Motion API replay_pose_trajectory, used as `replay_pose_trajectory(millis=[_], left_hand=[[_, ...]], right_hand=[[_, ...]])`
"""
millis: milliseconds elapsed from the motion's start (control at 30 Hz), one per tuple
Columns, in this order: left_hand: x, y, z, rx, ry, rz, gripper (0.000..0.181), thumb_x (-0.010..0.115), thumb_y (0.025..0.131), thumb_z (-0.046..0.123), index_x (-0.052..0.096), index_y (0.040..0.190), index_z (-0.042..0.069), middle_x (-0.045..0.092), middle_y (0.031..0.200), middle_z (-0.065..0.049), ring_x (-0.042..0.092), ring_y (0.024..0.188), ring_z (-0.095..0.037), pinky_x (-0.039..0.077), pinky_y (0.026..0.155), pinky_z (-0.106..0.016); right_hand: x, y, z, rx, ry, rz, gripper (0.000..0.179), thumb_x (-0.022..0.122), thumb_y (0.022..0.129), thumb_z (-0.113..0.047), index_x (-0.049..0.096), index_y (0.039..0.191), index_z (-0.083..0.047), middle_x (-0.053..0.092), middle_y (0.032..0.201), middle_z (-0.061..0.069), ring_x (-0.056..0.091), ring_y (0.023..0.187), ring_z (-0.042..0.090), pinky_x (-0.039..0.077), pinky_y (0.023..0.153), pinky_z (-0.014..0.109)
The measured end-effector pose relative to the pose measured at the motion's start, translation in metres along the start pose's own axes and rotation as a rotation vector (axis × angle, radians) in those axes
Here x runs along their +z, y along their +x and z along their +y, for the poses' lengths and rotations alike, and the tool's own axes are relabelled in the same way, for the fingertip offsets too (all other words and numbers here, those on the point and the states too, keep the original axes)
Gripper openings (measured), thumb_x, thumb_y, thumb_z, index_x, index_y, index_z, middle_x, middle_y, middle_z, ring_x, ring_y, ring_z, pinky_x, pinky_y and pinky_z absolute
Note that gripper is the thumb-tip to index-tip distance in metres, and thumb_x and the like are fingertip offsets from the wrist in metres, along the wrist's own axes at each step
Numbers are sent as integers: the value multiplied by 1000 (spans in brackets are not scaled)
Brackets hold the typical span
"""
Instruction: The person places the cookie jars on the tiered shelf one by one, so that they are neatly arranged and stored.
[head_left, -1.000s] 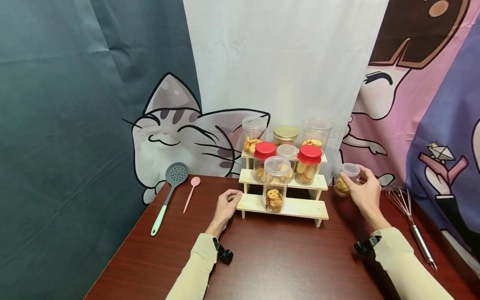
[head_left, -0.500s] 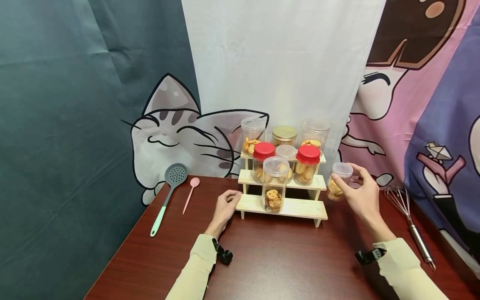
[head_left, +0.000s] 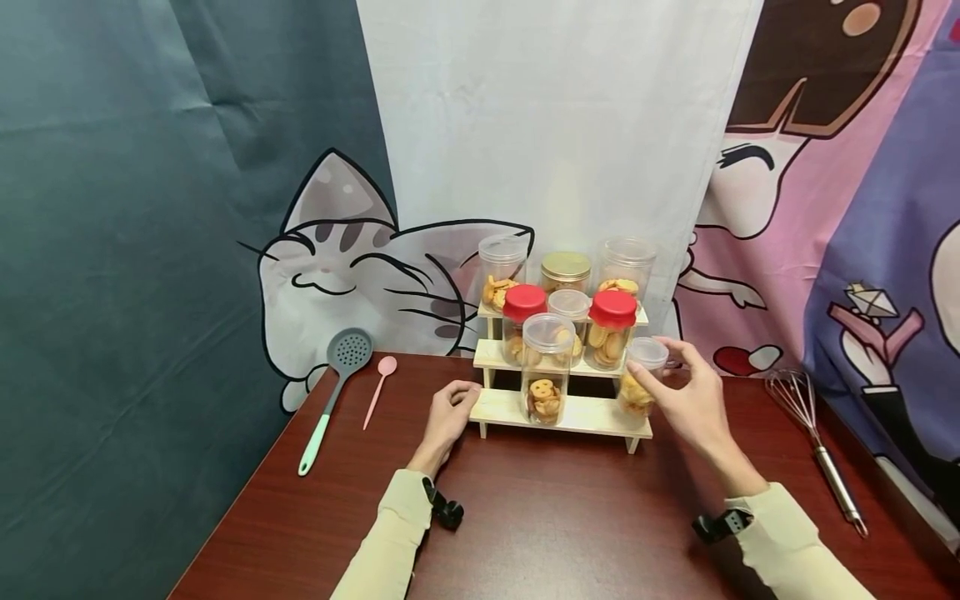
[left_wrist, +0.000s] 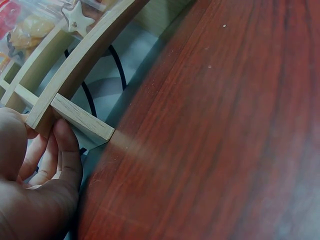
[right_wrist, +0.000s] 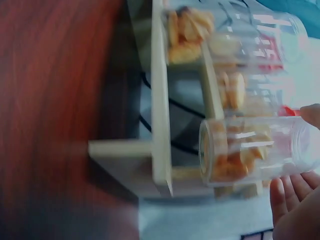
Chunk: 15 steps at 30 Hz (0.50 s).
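Observation:
My left hand (head_left: 447, 417) pinches the left end of the lowest step of a three-tier wooden stand (head_left: 596, 414); in the left wrist view, thumb and fingers close round the step's end (left_wrist: 45, 120). My right hand (head_left: 696, 404) grips a small clear jar (head_left: 636, 395) of yellowish cookies by its upper part. That jar, lidded in clear plastic, is upright over the right end of the lowest step. In the right wrist view a narrow gap shows between the jar's base (right_wrist: 206, 150) and the step. A taller jar of cookies (head_left: 546, 392) stands mid-left on this step.
Two red-lidded jars (head_left: 611, 333) flank a clear-lidded jar (head_left: 572, 317) on the middle step. Up top stand a gold-lidded jar (head_left: 566, 271) and two clear jars. A slotted skimmer (head_left: 337, 392) and pink spoon (head_left: 380, 392) lie left, a whisk (head_left: 821, 442) right.
My right hand has lifted the small jar off the table right of the stand and carried it left over the lowest step. The left hand stays on the stand's left end.

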<state>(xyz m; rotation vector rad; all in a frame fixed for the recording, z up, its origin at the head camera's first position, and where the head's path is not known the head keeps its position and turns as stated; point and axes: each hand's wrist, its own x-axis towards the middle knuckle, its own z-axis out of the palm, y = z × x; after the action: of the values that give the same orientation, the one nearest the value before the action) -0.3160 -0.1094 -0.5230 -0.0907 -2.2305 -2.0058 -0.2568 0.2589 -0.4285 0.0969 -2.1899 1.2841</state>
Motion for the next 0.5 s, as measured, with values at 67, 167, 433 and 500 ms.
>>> replay_pose_trajectory(millis=[67, 167, 433, 500], left_hand=[[-1, 0, 0, -5, 6, 0, 25, 70, 107, 22, 77, 120, 3, 80, 111, -14, 66, 90, -6, 50, 81, -19], [-1, 1, -1, -7, 13, -2, 25, 70, 107, 24, 77, 120, 4, 80, 111, -13, 67, 90, -7, 51, 82, -21], [0, 2, -1, -13, 17, 1, 24, 72, 106, 25, 78, 119, 6, 81, 111, -15, 67, 90, -9, 51, 83, -22], [0, 3, -1, -15, 15, 0, 26, 72, 106, 25, 77, 120, 4, 81, 111, -16, 68, 89, -9, 52, 83, -22]], right_hand=[[9, -5, -2, -4, 31, -37, 55, 93, 89, -29, 70, 138, -20, 73, 110, 3, 68, 84, 3, 52, 74, 12], [22, -10, -5, -5, 66, -81, 56, 94, 88, -30, 70, 138, -22, 76, 115, 5, 72, 86, 5, 55, 75, 14], [48, -11, -8, -57, 55, -75, 56, 97, 84, -27, 73, 135, -21, 75, 127, 2, 75, 93, 12, 61, 81, 22], [52, -11, -8, -70, 53, -60, 57, 97, 83, -26, 73, 135, -20, 74, 127, 1, 74, 93, 13, 61, 81, 21]])
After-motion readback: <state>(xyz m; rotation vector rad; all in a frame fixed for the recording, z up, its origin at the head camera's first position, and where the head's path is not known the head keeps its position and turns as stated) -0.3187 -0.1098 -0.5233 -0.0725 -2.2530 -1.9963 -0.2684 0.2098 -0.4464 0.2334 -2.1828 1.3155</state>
